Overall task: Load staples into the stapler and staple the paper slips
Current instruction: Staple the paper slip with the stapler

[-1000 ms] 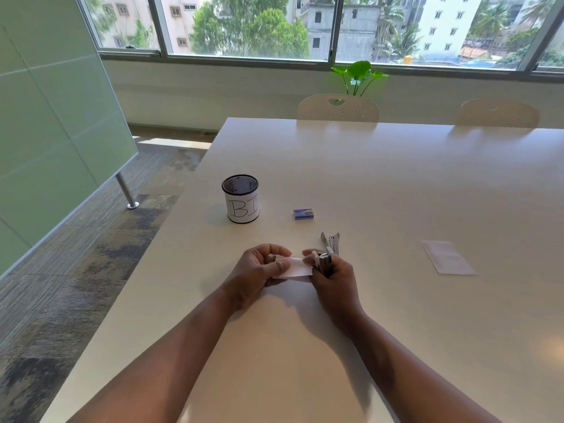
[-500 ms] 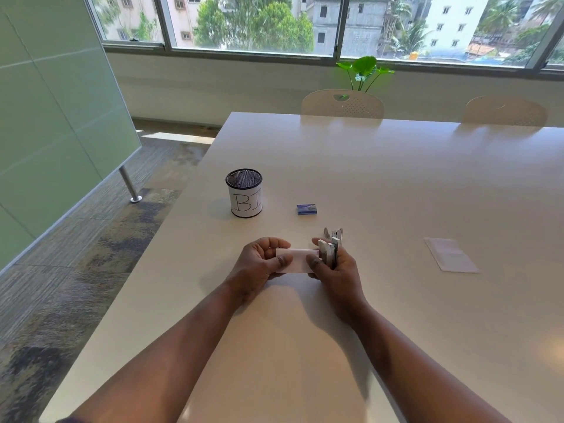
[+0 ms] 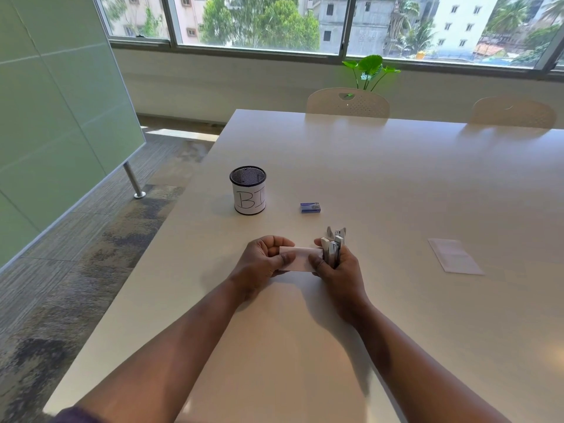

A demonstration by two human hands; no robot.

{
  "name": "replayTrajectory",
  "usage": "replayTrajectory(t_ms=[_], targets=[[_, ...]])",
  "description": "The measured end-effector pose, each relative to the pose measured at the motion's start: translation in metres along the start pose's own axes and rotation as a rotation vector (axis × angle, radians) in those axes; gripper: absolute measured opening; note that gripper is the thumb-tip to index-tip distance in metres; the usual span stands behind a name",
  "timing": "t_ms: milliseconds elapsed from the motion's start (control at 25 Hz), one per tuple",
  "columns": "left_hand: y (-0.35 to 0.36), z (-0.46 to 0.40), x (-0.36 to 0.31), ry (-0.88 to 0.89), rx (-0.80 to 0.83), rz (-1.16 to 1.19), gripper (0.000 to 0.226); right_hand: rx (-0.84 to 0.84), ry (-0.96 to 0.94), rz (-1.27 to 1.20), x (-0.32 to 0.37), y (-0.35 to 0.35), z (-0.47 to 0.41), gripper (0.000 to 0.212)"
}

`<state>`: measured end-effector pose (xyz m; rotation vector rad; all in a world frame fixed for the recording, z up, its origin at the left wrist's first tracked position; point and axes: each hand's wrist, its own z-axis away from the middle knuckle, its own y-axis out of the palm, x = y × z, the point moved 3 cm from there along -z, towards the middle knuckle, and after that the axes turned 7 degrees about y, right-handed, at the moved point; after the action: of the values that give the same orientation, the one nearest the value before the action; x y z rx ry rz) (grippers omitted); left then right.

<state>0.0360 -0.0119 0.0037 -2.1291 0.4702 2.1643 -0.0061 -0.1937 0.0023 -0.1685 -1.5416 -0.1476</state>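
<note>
Pinching the paper slip (image 3: 300, 258), the left hand (image 3: 262, 264) feeds it right — the right hand (image 3: 338, 267) grips the stapler (image 3: 332, 250). A skewed slip (barely seated) could take a crooked staple.

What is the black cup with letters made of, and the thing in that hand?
The cup looks like black metal mesh, judging by its finely holed rim, with a white paper label wrapped round it. The stapler gripped in the right hand looks like shiny grey metal with pale, probably plastic, parts; it is too small to be sure.
</note>
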Motion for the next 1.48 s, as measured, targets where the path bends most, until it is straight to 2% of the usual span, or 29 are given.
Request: replayTrajectory(t_ms=[400, 1000, 1480], targets=[[-0.0009, -0.0004, 0.0001, -0.004, 0.005, -0.008, 0.020, -0.001, 0.003, 0.028, 0.0020, 0.0000, 0.0024, 0.025], [0.0014, 0.0028, -0.0048, 0.012, -0.018, -0.043, 0.020, 0.091, 0.009, 0.093, 0.0040, -0.0033, 0.0008, 0.045], [0.0031, 0.0018, -0.0053, 0.015, -0.011, -0.008, 0.019, 0.173, 0.025, 0.024, 0.0001, -0.0026, -0.0040, 0.050]])
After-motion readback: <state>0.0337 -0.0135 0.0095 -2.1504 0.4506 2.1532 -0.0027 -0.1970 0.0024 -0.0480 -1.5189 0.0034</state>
